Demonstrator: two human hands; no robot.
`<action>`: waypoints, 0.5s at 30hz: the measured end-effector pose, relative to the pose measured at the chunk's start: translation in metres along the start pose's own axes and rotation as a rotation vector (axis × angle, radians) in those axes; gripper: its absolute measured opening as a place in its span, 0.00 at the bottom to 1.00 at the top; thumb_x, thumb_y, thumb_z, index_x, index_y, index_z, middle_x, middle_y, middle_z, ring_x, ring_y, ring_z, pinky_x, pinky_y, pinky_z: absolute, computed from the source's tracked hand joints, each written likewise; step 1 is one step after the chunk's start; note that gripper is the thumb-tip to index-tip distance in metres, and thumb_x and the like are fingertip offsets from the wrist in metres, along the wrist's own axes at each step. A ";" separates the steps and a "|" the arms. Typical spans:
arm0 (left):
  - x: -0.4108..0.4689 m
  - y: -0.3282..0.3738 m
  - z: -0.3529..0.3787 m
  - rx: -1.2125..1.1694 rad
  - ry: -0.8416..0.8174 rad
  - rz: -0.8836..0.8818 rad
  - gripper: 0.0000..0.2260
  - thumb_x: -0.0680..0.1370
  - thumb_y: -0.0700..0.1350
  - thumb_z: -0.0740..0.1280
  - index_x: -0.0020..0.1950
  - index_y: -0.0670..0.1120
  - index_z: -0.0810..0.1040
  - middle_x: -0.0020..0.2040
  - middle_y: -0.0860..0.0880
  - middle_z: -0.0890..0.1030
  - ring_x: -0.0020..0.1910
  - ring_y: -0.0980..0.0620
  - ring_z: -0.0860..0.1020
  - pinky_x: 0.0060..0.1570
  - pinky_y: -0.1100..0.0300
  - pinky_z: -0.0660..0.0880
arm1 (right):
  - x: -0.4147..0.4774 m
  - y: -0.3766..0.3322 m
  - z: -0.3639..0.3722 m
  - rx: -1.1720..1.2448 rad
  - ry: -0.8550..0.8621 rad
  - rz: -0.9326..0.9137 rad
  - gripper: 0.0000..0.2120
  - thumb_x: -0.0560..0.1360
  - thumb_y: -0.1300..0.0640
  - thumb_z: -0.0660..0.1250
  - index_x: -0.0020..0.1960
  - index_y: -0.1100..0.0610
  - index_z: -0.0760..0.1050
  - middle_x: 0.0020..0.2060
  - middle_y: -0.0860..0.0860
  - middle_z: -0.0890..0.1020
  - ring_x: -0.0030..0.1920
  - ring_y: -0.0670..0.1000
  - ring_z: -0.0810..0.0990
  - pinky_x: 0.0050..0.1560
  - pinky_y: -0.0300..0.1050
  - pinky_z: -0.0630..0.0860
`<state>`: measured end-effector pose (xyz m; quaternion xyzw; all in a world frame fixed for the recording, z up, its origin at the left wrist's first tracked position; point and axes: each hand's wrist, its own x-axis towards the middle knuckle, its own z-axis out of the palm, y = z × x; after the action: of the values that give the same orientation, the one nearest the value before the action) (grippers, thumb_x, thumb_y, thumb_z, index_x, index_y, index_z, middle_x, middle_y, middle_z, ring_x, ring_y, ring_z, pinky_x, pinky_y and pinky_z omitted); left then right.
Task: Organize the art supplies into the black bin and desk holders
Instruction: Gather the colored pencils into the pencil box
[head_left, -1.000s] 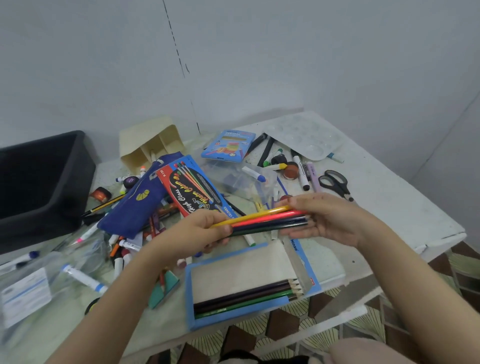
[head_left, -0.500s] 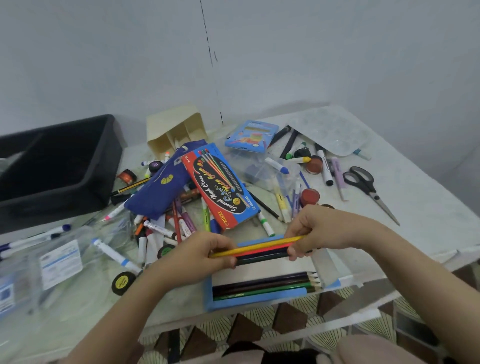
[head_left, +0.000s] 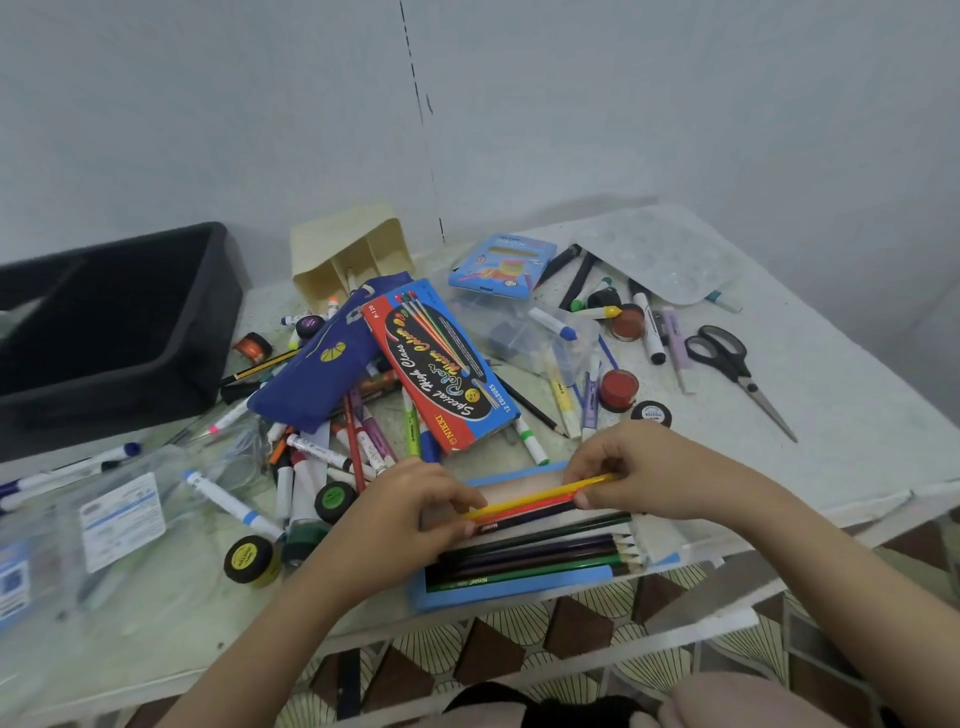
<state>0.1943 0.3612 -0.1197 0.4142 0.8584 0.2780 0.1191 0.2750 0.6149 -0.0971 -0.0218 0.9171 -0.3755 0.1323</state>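
My left hand (head_left: 410, 512) and my right hand (head_left: 639, 470) pinch the two ends of a small bundle of coloured pencils (head_left: 524, 505), yellow, red and dark. The bundle lies low over the open blue pencil box (head_left: 519, 590) at the table's front edge. Several dark and green pencils (head_left: 535, 558) rest in the box's front part. The black bin (head_left: 114, 332) stands at the far left. A cream desk holder (head_left: 348, 260) lies tipped on its side at the back, with a marker in it.
A red and blue pencil carton (head_left: 441, 364) and a blue pouch (head_left: 317, 364) lie amid loose markers (head_left: 311, 457) and small paint pots (head_left: 249, 560). Black scissors (head_left: 732, 366) and a clear palette (head_left: 660, 254) sit at the right. Clear plastic bags (head_left: 104, 519) lie front left.
Both hands have lowered the pencil bundle from above the table down onto the open blue box. The camera has tilted and shifted, so the table looks moved right.
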 end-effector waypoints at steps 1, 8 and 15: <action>-0.001 -0.001 0.001 -0.003 0.016 0.001 0.10 0.72 0.48 0.72 0.53 0.59 0.81 0.45 0.64 0.77 0.49 0.63 0.71 0.49 0.68 0.67 | 0.000 0.001 0.000 0.004 0.024 -0.006 0.04 0.71 0.57 0.73 0.44 0.49 0.82 0.36 0.44 0.82 0.35 0.37 0.77 0.37 0.29 0.70; -0.010 -0.004 0.009 -0.011 0.211 0.057 0.14 0.73 0.60 0.65 0.56 0.59 0.79 0.55 0.65 0.76 0.58 0.66 0.71 0.57 0.64 0.66 | -0.006 0.006 0.007 -0.179 0.148 -0.037 0.08 0.74 0.51 0.69 0.53 0.48 0.81 0.44 0.39 0.78 0.47 0.39 0.76 0.47 0.33 0.72; -0.030 -0.001 0.030 0.157 0.064 0.138 0.35 0.72 0.70 0.61 0.75 0.58 0.59 0.76 0.59 0.55 0.75 0.62 0.52 0.73 0.63 0.41 | -0.041 0.020 0.044 -0.303 0.148 -0.235 0.30 0.79 0.35 0.40 0.75 0.47 0.60 0.72 0.39 0.62 0.73 0.36 0.53 0.74 0.39 0.46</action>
<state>0.2251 0.3489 -0.1453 0.4714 0.8503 0.2306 0.0392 0.3275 0.6049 -0.1323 -0.1205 0.9615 -0.2466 0.0153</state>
